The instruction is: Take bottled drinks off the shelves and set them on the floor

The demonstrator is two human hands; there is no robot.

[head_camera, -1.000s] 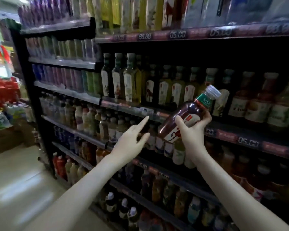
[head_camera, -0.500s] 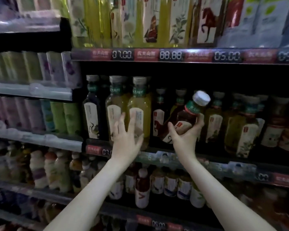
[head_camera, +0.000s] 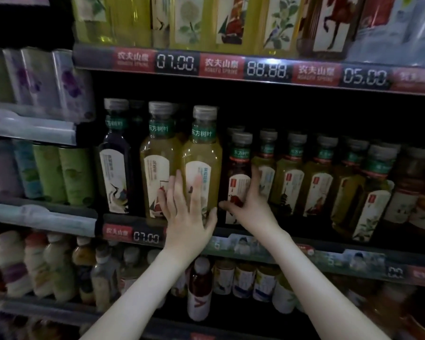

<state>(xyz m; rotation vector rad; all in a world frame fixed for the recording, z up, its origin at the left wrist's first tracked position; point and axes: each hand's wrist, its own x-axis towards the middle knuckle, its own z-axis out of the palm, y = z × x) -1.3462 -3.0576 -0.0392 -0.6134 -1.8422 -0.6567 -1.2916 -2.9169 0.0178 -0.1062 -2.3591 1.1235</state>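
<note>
A 07.00 price display, an 88.88 display and a 05.00 display are set in a row with red brand tags between them, a second 07.00 display is mounted lower down, and at the left purple-flowered cans are ranged above green cans.

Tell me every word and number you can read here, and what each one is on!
"农夫山泉 NONGFU SPRING": red tags, upper shelf rail.
"07.00": left display on that rail.
"88.88": middle display.
"05.00": right display.
"农夫山泉": lower tag, lower shelf rail.
"07.00": lower display.
"东方树叶": green neck bands of the yellow bottle and the dark red bottle.
Bottles' front labels: too small to read.
</note>
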